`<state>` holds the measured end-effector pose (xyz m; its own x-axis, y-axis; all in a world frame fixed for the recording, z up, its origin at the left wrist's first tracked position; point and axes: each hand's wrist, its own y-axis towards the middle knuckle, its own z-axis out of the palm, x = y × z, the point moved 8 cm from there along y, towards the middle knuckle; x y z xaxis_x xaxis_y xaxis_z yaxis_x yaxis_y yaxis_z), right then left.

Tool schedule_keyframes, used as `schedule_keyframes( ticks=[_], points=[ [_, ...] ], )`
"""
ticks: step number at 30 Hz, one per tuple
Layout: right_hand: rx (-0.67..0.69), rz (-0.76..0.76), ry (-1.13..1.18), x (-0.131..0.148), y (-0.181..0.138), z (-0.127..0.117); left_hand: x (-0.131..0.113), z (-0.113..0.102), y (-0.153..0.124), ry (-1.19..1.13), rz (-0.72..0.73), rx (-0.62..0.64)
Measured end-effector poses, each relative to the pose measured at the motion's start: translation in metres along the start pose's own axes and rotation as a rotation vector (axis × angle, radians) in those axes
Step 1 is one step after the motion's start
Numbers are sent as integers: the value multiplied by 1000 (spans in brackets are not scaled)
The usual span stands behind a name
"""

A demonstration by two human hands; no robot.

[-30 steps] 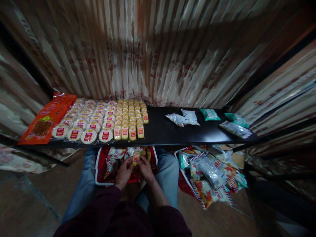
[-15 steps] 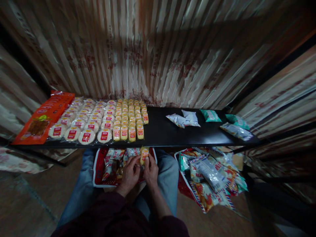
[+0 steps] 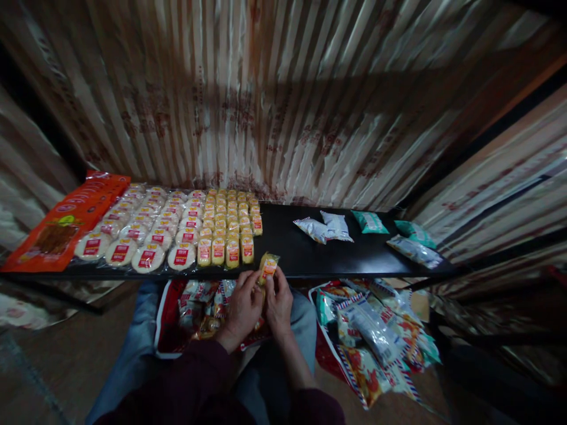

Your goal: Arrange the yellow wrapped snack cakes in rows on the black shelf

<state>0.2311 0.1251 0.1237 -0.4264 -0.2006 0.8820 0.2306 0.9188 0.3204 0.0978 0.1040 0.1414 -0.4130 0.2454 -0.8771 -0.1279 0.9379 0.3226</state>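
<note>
A small wrapped yellow cake [image 3: 268,267] with a red-and-white label is held tilted at the shelf's front edge. My right hand [image 3: 280,304] pinches it from the right and below. My left hand [image 3: 243,308] is closed, its fingertips at the cake's lower left side; what lies under its curled fingers is partly hidden. Beyond the hands, rows of wrapped yellow cakes [image 3: 233,251] stand on the black shelf [image 3: 287,257]. Left of them are rows of round white wrapped cakes [image 3: 148,258]. Under my hands, a red basket with a white rim [image 3: 160,321] holds several snack packets [image 3: 199,298].
A large orange bag [image 3: 62,227] lies at the shelf's left end. Silver-white packets [image 3: 337,226] and green packets [image 3: 370,222] lie on the right part. A second basket [image 3: 330,348], heaped with snack bags [image 3: 372,324], sits at lower right. Striped curtain [image 3: 248,106] hangs behind.
Both hands have moved forward and slightly right, carrying the wrapped yellow cake from above the basket up to the shelf's front edge. The view has shifted a little.
</note>
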Motion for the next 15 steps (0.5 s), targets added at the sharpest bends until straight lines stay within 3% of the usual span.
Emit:
schedule_keyframes(
  ticks=[5, 15],
  points=[
    [2, -4, 44, 0, 32, 5, 1, 16, 22, -49, -95, 17],
    [53, -16, 37, -16, 72, 23, 1, 38, 40, -10, -168, 103]
  ],
)
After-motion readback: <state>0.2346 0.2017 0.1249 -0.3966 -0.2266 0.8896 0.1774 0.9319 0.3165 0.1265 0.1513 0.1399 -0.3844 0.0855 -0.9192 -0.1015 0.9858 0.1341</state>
